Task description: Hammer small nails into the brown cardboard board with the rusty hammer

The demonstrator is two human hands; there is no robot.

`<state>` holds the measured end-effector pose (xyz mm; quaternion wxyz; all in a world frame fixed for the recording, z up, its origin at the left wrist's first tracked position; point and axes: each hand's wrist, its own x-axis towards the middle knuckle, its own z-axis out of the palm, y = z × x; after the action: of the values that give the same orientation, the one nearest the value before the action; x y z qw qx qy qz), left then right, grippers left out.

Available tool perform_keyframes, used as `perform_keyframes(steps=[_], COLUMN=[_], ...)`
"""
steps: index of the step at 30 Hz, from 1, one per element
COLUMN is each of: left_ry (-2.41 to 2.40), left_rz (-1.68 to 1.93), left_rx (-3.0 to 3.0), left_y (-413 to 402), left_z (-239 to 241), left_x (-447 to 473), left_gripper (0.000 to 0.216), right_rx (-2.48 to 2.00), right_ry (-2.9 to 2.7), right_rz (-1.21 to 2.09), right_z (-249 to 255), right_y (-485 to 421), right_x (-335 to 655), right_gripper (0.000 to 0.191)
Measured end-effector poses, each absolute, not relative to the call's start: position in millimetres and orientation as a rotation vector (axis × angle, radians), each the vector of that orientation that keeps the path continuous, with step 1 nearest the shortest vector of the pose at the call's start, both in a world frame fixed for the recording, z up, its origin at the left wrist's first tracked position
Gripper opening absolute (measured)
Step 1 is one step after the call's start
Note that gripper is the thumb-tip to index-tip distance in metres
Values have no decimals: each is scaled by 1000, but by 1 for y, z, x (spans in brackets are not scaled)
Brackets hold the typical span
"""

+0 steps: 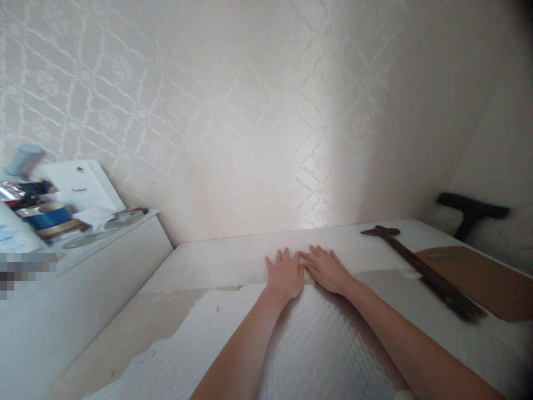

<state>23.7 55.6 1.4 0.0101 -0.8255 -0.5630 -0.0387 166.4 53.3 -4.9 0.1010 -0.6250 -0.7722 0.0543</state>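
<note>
The white counter (233, 258) stands against a patterned wall. On it lies a textured white sheet (316, 344). At the sheet's far edge, the left hand (285, 274) and right hand (327, 269) press flat, fingers spread, touching each other, grasping nothing. A dark brush (420, 269) lies right of the sheet.

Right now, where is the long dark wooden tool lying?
In the head view the long dark wooden tool lies on the white table, to the right of the right hand, along the left edge of a brown board.
</note>
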Motion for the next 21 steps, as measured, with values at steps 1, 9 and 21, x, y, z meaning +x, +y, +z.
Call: perform_keyframes(steps=[1,9,21], left_ry=[-1753,-1741,-1761], left_rz=[-131,-137,-116], left_rx=[-2573,-2558,-2578], left_y=[56,57,55], left_z=[0,-3,3], left_x=[24,24,24], left_gripper=[51,51,52], right_rx=[-1847,-1842,-1834], right_ry=[-2282,-2282,-2279], right_rz=[162,149,140], right_z=[-5,-6,-7], right_y=[53,53,54], right_x=[166,167,167], right_gripper=[49,49,49])
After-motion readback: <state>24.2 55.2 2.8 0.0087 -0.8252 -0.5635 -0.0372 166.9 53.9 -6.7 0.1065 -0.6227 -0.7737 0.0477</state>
